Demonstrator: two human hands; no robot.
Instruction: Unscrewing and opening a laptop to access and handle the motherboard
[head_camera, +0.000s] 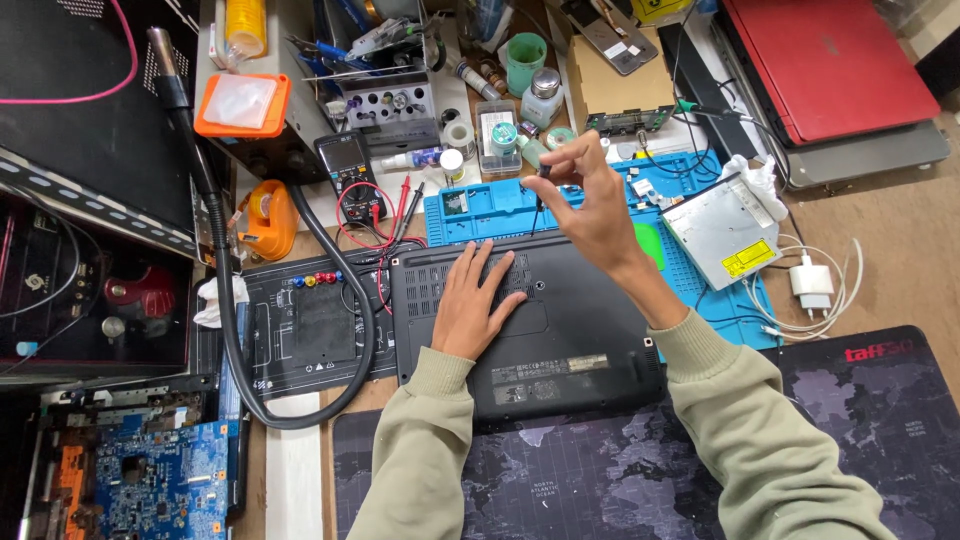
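From the head camera, I see my left hand (478, 300) lying flat at centre frame, fingers spread and pressing on the black laptop (525, 325), which sits bottom-up with its vents toward the upper edge. My right hand (590, 205) is raised just above the laptop's far edge, thumb and fingertips pinched on a thin dark screwdriver (541, 190) that hangs almost upright, tip pointing down toward the case. I cannot tell whether the tip is touching anything.

To do this step well, I judge that the driver should stay vertical and centred over the screw hole (540, 285) near the spread fingers, with only light twisting force so the head does not strip. The flat hand should bear down steadily, since the laptop rests partly on the blue silicone mat (480, 215) and partly on the dark map-printed desk mat (600, 480) and could rock.

At right of frame the removed silver optical drive (725, 230) lies on the mat.
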